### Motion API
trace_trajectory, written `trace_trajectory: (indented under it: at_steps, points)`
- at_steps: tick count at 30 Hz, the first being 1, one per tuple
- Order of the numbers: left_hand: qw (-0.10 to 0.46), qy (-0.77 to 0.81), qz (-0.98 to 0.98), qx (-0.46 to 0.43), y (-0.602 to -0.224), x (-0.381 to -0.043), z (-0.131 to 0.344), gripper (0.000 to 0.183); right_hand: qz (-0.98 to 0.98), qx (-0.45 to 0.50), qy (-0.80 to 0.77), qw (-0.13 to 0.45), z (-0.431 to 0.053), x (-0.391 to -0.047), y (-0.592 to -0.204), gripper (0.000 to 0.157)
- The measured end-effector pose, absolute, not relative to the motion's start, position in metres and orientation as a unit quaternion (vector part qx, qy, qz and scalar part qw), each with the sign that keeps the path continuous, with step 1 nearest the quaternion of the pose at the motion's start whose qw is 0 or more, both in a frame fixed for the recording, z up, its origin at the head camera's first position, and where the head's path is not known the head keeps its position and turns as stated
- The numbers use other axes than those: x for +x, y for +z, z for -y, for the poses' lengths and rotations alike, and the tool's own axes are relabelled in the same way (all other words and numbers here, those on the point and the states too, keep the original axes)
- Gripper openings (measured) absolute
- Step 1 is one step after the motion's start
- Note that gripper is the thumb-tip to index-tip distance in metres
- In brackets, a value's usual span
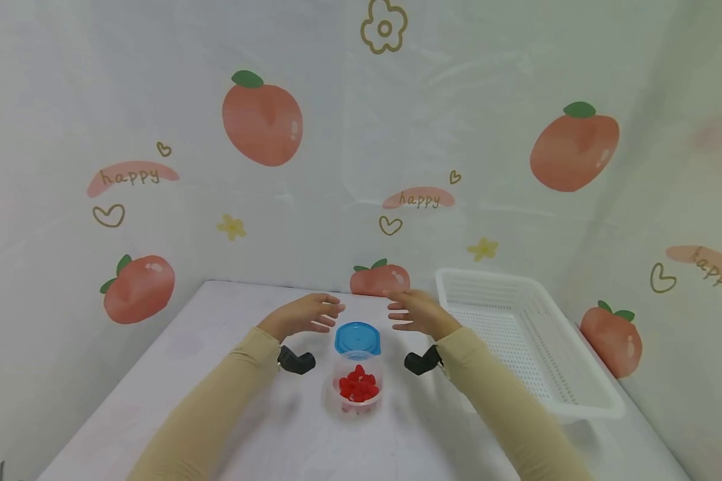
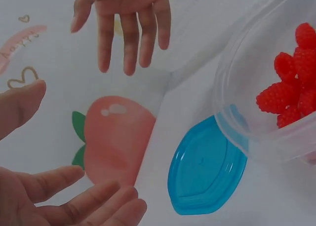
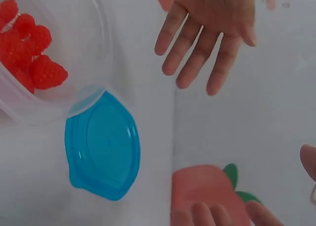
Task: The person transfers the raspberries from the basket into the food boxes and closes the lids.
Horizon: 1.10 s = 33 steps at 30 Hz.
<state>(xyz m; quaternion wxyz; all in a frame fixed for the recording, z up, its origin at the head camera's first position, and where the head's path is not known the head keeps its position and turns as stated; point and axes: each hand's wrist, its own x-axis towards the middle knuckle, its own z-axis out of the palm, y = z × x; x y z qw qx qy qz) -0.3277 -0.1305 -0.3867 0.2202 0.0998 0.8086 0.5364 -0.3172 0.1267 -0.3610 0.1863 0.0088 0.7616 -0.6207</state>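
My left hand (image 1: 305, 314) and right hand (image 1: 420, 312) are held up facing each other above the table, fingers spread and relaxed, with nothing in either one. Below and between them stands a clear plastic bowl (image 1: 339, 367) with several red raspberries (image 1: 359, 386) in its bottom. Behind the bowl lies a blue lid (image 1: 357, 339), flat on the table, its near edge overlapped by the bowl's rim. In the left wrist view the raspberries (image 2: 281, 97) and the blue lid (image 2: 207, 166) show at the right; the right wrist view has the lid (image 3: 103, 147) at lower left.
A white perforated plastic basket (image 1: 583, 347) stands on the right side of the table, close to my right forearm. The white table (image 1: 216, 347) meets a fruit-printed cloth backdrop (image 1: 313, 220) at the back and sides. A black wrist camera (image 1: 297, 361) hangs under my left wrist.
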Motion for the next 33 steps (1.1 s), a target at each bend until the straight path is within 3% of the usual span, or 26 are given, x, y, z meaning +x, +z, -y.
trace_trajectory:
  at_steps: [12, 17, 33]
  points:
    - [0.271, 0.535, -0.800, -0.029, -0.404, -0.351, 0.116, 0.072, -0.768, 0.126, -0.594, 0.203, -0.112, -0.340, -0.398, 0.066]
    - [0.287, 0.553, -0.779, -0.072, -0.416, -0.356, 0.113, 0.073, -0.768, 0.158, -0.586, 0.202, -0.109, -0.340, -0.404, 0.059]
    - [0.314, 0.634, -0.701, -0.091, -0.431, -0.359, 0.118, 0.063, -0.734, 0.172, -0.612, 0.237, -0.108, -0.342, -0.422, 0.054]
